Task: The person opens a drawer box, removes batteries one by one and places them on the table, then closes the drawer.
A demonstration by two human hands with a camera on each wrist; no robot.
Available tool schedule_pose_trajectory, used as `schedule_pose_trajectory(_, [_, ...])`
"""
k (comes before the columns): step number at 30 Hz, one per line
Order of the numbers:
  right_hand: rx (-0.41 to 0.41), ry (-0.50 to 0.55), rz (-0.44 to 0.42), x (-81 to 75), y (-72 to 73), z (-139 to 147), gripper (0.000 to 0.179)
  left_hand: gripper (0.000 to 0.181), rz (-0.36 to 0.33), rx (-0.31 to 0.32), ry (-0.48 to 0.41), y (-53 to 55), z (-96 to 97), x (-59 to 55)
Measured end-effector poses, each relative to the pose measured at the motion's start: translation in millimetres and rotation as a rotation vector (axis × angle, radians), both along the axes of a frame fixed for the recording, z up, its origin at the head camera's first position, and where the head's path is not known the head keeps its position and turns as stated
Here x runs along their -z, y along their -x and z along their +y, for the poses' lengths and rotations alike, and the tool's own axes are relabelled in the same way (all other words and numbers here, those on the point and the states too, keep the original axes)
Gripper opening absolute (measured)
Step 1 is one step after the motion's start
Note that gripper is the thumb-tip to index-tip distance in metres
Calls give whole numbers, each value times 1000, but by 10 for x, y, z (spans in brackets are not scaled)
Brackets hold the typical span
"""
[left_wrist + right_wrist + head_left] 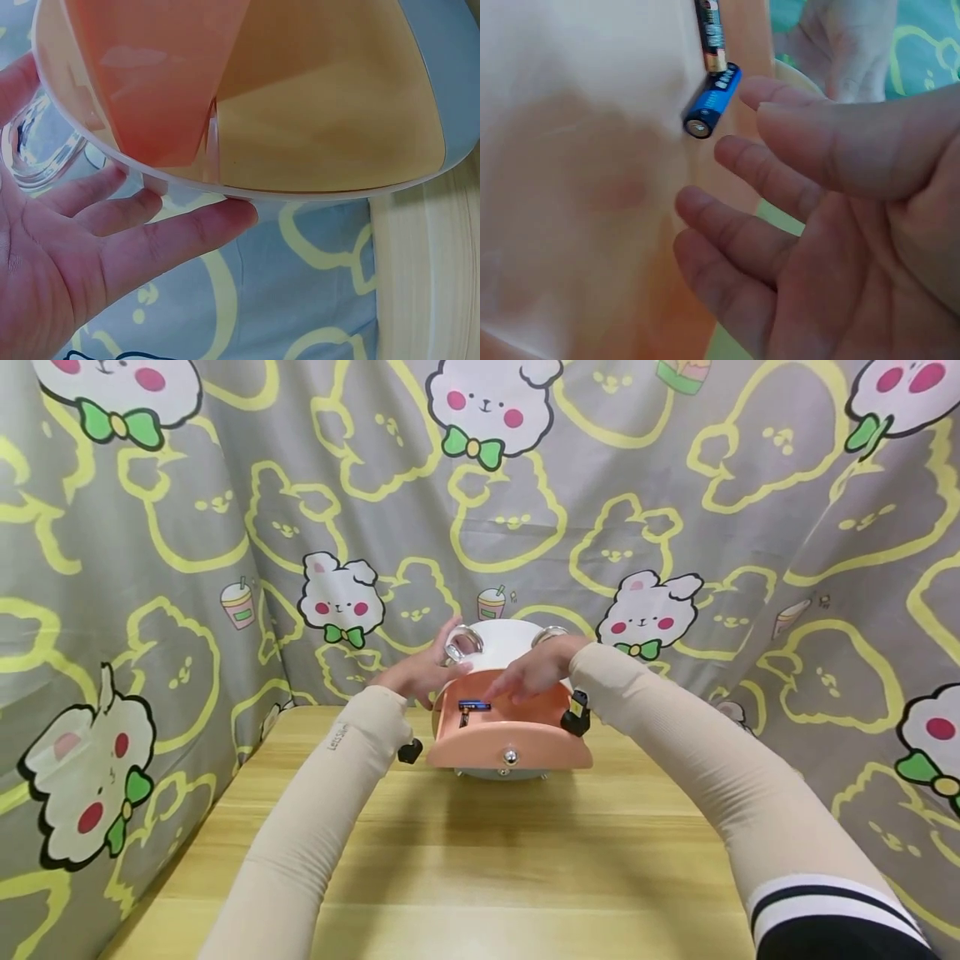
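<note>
Drawer (467, 752), peach, stands open in its white storage box (516, 639); opening judged done. Blue battery (716, 94) and black-and-gold battery (712, 37) lie inside, toward left end; handling judged pending. Right hand (543, 668) just beside them, fingers apart, gripping nothing; left hand (427, 672), fingers extended, touches box. Open floor rightward; front lip (480, 729) limits reach.

A curtained-off booth was formed where a pale-yellow wood-grain bench (487, 860) was enclosed by grey fabric curtains (408, 531) printed with white and yellow cartoon animals (341, 597).
</note>
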State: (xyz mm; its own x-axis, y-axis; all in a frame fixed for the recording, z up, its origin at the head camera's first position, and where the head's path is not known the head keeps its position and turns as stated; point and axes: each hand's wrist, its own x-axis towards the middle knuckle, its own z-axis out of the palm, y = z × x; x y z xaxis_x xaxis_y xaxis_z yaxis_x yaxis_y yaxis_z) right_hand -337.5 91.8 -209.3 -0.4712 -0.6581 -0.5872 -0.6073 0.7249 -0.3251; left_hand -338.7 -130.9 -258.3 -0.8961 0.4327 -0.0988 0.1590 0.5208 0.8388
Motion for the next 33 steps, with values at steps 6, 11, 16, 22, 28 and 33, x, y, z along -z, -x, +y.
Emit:
schedule_pose_trajectory(6, [-92,-57,75,-1,-1,-65,47,84,-6,3,14,-20,-6,-47])
schedule_pose_trajectory(11, [-136,-87,70,36,-19,-128,47,83,-1,-16,4,-47,0,-6])
schedule_pose_trajectory(16, [-130,-122,76,64,-14,-166,49,82,8,-9,-9,-5,9,27])
schedule_pose_trajectory(22, [-71,-167,82,61,-6,-194,51,82,13,-15,-9,0,12,4])
schedule_pose_trajectory(28, [-101,-186,74,43,3,-190,46,83,18,-18,-5,11,16,8])
schedule_pose_trajectory(33, [-81,-157,-24,38,20,-140,46,83,12,-18,-4,7,9,14])
